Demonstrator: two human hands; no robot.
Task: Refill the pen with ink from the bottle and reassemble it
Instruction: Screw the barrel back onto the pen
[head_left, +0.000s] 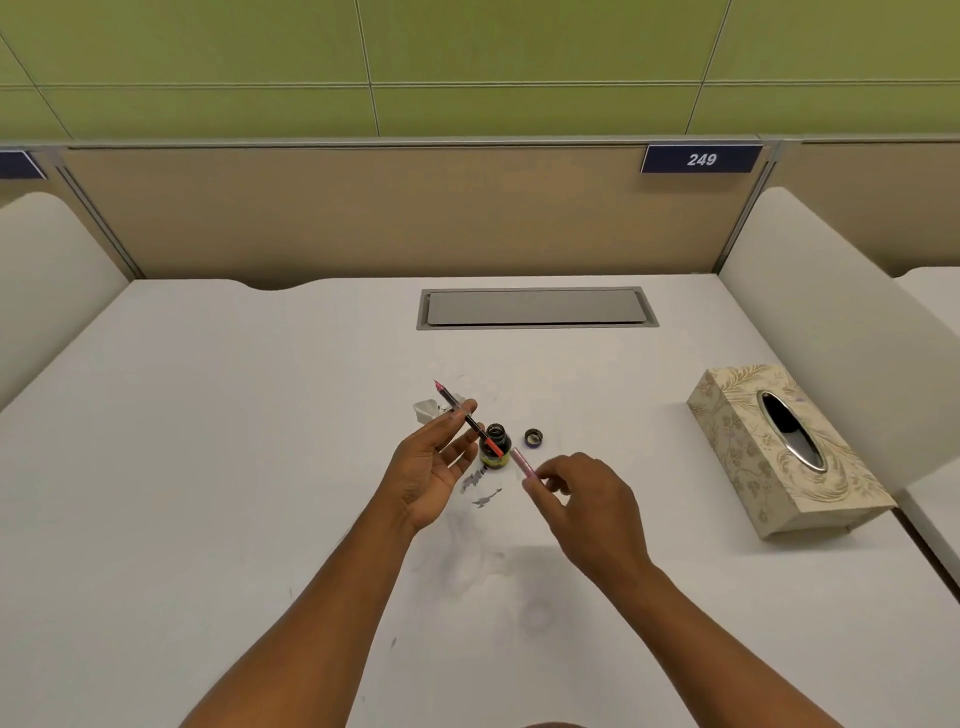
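White desk (208, 467), tan partition (337, 213), green panelled wall (467, 52) behind.

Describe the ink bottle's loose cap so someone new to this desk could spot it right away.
Start from the patterned tissue box on the right side of the white desk and look left toward the open ink bottle. The cap lies just right of that bottle: a small dark ring, lying apart from both hands.
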